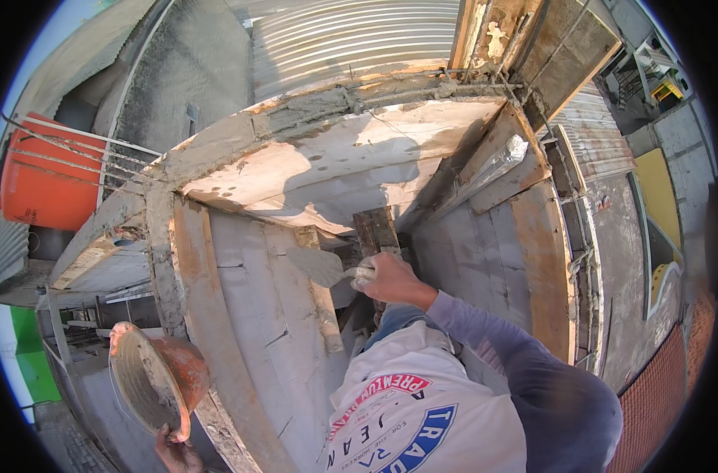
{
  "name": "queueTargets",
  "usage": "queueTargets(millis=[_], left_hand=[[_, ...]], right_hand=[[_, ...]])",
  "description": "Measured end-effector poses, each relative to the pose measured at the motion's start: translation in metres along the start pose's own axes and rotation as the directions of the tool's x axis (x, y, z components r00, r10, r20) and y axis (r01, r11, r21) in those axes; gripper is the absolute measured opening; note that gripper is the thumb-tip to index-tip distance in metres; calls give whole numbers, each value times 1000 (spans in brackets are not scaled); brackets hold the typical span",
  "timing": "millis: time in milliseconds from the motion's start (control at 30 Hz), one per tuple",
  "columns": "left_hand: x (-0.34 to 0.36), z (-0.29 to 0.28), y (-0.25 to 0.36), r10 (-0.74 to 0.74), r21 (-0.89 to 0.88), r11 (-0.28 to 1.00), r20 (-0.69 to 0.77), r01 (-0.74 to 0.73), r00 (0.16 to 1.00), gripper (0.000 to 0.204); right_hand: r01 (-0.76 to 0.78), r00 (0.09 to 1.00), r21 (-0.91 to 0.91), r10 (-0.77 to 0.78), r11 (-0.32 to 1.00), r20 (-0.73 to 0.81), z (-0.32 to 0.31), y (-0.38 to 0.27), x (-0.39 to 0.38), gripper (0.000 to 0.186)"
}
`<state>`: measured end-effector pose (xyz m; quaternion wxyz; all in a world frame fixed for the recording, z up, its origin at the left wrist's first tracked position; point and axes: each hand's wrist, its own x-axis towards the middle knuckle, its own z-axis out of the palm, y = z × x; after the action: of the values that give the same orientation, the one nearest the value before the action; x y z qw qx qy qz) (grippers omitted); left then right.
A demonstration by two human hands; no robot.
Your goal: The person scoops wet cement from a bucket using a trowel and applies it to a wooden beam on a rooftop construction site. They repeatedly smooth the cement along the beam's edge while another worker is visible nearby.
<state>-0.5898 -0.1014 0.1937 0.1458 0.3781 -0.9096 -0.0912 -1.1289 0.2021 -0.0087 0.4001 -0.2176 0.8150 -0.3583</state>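
My right hand (394, 280) is closed round the handle of a trowel (318, 266) near the middle of the head view. The trowel's flat blade points left and is coated in grey. At the lower left my left hand (178, 455) grips the rim of an orange-red bucket (187, 369), which is tipped with its mouth facing left. Grey cement residue coats the bucket's inner wall. Beyond the trowel, rough grey mortar (304, 117) lies along the top of a wall.
Pale panels (256, 315) and wooden boards (197, 260) surround me. Thin metal rods (83, 146) stick out at the left, in front of a large orange tank (52, 173). A wooden post (485, 39) rises at the far right, near corrugated roofing (351, 39). Wooden pieces stand below my right hand.
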Motion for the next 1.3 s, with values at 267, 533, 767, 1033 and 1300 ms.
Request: queueTargets(millis=[267, 533, 767, 1033, 1300], left_hand=[[-23, 34, 72, -101, 118, 986, -130, 117, 986, 15], [-28, 59, 128, -566, -737, 620, -183, 270, 804, 22], [-2, 42, 208, -777, -953, 83, 122, 292, 617, 14], [26, 102, 235, -788, -855, -236, 446, 461, 424, 12], [82, 212, 277, -547, -737, -219, 635, 639, 545, 7]], right_hand=[[83, 975, 327, -145, 941, 170, 33, -29, 16, 36], [-262, 756, 879, -481, 398, 443, 103, -135, 22, 33], [-400, 714, 893, -542, 205, 443, 99, -180, 12, 38], [-297, 896, 942, -296, 155, 331, 31, -108, 0, 28], [354, 903, -159, -381, 922, -197, -109, -29, -3, 37]])
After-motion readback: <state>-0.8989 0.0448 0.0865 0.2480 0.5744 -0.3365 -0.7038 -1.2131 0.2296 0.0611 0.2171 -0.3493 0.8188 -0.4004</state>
